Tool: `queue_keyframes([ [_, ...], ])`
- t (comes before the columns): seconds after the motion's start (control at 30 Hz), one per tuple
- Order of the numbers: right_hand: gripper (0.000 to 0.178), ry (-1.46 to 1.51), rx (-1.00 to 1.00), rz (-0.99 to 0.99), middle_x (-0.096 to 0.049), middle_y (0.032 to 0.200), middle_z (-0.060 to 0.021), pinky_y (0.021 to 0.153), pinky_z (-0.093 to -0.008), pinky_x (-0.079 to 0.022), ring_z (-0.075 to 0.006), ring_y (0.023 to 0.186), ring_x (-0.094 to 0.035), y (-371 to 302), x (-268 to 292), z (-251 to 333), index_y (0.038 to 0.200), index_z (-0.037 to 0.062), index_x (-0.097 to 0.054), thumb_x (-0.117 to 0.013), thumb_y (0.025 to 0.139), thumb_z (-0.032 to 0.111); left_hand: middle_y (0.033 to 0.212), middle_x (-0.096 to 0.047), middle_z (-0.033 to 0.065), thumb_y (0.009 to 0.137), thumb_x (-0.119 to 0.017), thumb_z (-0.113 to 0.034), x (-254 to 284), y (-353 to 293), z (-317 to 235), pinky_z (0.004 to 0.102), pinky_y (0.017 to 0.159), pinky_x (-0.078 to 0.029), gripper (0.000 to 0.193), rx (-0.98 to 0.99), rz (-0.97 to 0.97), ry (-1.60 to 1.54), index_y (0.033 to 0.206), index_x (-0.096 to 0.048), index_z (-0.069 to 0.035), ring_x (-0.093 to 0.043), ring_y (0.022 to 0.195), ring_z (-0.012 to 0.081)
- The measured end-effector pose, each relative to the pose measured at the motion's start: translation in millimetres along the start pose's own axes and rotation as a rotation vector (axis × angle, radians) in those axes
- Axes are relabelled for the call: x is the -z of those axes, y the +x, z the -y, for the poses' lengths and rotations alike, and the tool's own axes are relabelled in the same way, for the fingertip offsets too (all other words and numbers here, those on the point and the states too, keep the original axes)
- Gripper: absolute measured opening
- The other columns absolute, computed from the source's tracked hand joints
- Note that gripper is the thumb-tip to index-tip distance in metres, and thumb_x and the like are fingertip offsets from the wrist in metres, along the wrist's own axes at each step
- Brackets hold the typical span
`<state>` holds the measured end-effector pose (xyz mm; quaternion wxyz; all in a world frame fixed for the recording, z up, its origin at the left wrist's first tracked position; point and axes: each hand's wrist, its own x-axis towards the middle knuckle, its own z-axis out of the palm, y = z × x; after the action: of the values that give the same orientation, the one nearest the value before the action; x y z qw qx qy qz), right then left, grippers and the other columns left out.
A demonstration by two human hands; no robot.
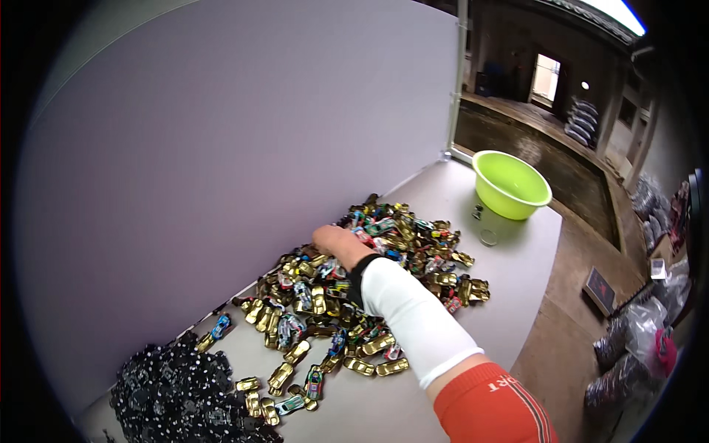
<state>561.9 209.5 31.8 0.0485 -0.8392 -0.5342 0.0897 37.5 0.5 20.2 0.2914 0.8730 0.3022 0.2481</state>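
My right hand (334, 241) reaches into the far side of a heap of small toy car bodies (319, 301), close to the wall panel. Its fingers are hidden, so whether they hold a car cannot be made out. The cars are mostly gold, some with blue, red, green or white printed tops. A white sleeve (413, 310) and a red sleeve (491, 406) cover my right arm, which crosses the heap and hides part of it. My left hand is out of view.
A pile of black plastic parts (181, 391) lies at the near left. A lime-green basin (509, 184) stands at the far right of the table (509, 280), beside a small dark piece (478, 213) and a clear ring (488, 237). A grey panel (244, 133) borders the table behind.
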Motion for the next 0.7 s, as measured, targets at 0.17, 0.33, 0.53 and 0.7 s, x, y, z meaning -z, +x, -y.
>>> queue_keyframes([
  [0.17, 0.036, -0.112, 0.034, 0.173, -0.060, 0.106, -0.0099, 0.083, -0.0398, -0.047, -0.0310, 0.098, -0.057, -42, 5, 13, 0.114, 0.0256, -0.056, -0.051, 0.081, 0.014, 0.072, -0.055, 0.0139, 0.070, -0.061, 0.001, -6, -9, 17, 0.0340, 0.051, -0.043, 0.011, -0.032, -0.061, -0.014, 0.081, -0.059, -0.001, -0.053, 0.060, 0.0281],
  [0.33, 0.035, -0.058, 0.056, 0.172, -0.059, 0.110, -0.0096, 0.085, -0.0442, -0.045, -0.0324, 0.103, -0.055, -66, -1, 10, 0.110, 0.0178, -0.059, -0.051, 0.077, 0.007, 0.073, -0.056, 0.0136, 0.070, -0.062, 0.001, -4, -6, 10, 0.0341, 0.053, -0.044, 0.012, 0.031, -0.023, -0.043, 0.082, -0.059, 0.000, -0.052, 0.061, 0.0283],
  [0.53, 0.040, -0.017, -0.043, 0.229, -0.056, 0.114, -0.0077, 0.088, -0.0576, -0.035, -0.0329, 0.108, -0.051, -74, -5, 14, 0.114, 0.0251, -0.055, -0.049, 0.080, 0.007, 0.073, -0.056, 0.0131, 0.070, -0.063, 0.001, -2, -3, 8, 0.0342, 0.055, -0.044, 0.013, 0.054, -0.020, -0.088, 0.082, -0.058, 0.000, -0.053, 0.062, 0.0284],
  [0.7, 0.040, 0.082, 0.018, 0.116, -0.057, 0.112, -0.0100, 0.087, -0.0476, -0.042, -0.0300, 0.105, -0.053, -74, 14, 16, 0.118, 0.0265, -0.053, -0.047, 0.083, 0.010, 0.074, -0.056, 0.0132, 0.070, -0.063, 0.001, 0, -2, 12, 0.0342, 0.055, -0.044, 0.013, 0.071, -0.007, -0.108, 0.082, -0.059, -0.001, -0.053, 0.063, 0.0284],
])
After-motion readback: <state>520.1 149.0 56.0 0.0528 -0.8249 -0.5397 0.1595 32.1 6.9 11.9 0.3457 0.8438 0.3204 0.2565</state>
